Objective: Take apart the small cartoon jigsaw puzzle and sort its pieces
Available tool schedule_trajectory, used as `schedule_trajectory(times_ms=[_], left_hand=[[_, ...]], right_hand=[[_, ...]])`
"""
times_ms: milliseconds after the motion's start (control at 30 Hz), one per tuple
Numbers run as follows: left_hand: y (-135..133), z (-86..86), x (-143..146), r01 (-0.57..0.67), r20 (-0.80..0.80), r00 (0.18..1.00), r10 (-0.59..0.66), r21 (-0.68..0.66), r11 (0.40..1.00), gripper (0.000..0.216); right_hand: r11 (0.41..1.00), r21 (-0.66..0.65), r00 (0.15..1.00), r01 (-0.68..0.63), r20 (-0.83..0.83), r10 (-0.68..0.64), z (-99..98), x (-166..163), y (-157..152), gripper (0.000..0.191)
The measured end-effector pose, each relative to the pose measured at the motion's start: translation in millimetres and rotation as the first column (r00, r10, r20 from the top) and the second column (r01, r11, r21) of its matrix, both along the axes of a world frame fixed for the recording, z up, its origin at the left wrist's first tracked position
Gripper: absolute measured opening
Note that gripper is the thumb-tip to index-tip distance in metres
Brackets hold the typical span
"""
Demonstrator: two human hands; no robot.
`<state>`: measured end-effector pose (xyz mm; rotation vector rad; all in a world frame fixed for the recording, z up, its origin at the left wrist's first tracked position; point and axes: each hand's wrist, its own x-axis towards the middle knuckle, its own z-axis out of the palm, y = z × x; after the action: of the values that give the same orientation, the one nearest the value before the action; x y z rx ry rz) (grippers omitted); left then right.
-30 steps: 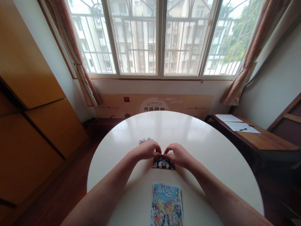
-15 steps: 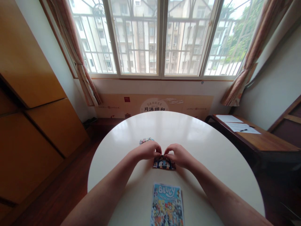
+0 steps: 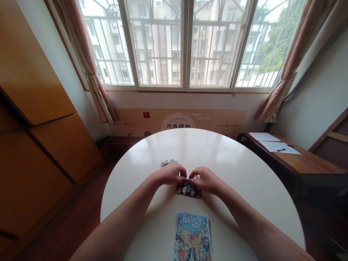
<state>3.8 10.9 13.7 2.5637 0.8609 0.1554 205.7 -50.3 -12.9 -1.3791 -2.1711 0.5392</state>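
Observation:
A partly assembled jigsaw puzzle [image 3: 188, 190], dark with a blue cartoon dog's face, lies on the white round table [image 3: 231, 159]. At its far edge, my left hand [image 3: 175, 173] and my right hand [image 3: 203, 178] meet nearly fingertip to fingertip. Both are closed in a pinch on a small dark puzzle piece [image 3: 187, 181], which the fingers partly cover. Behind my left hand is a heap of loose puzzle pieces [image 3: 168, 163], partly hidden by it. Closer to me lies a colourful Bluey picture sheet [image 3: 192, 235], flat between my forearms.
To the right stands a wooden side table [image 3: 307, 156] with white papers [image 3: 280, 147] and a dark pen on it. Wooden cabinets [image 3: 49, 145] fill the left side. A printed cardboard panel [image 3: 130, 121] stands below the window, beyond the table.
The puzzle has shifted slightly, its right side tilting a little toward me. Both hands keep almost the same pinch at its far edge.

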Motion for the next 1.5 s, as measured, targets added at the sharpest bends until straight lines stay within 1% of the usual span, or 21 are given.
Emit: schedule_trajectory(times_ms=[167,367,667,1067,1300,1500], left_hand=[[0.7,-1.0,0.2,0.013,0.006,1.0,-0.013,-0.013,1.0,0.017],[2.6,-3.9,-0.3,0.026,-0.009,1.0,-0.026,-0.011,1.0,0.018],[-3.9,3.9,2.0,0.001,-0.054,0.999,-0.003,-0.029,1.0,0.019],[-2.5,3.0,1.1,0.027,-0.035,0.999,-0.028,-0.028,0.999,0.018],[2.6,-3.5,0.0,0.019,-0.022,1.0,-0.019,-0.022,1.0,0.017],[0.9,-0.2,0.2,0.014,-0.017,1.0,-0.014,-0.034,0.999,0.015]], right_hand=[[1.0,0.006,1.0,-0.004,0.014,0.004,-2.3,-1.5,0.7,0.018],[1.0,-0.011,1.0,0.002,0.012,-0.002,3.2,-3.7,-1.3,0.018],[0.999,-0.04,1.0,0.003,-0.01,-0.004,2.5,-3.0,-1.3,0.018],[0.999,-0.044,0.999,-0.011,-0.039,0.009,0.4,-1.6,-0.1,0.019],[0.999,-0.044,1.0,0.017,-0.014,-0.017,-0.6,-3.1,0.0,0.018],[0.999,-0.043,1.0,0.023,-0.006,-0.023,-1.5,-2.7,0.6,0.017]])
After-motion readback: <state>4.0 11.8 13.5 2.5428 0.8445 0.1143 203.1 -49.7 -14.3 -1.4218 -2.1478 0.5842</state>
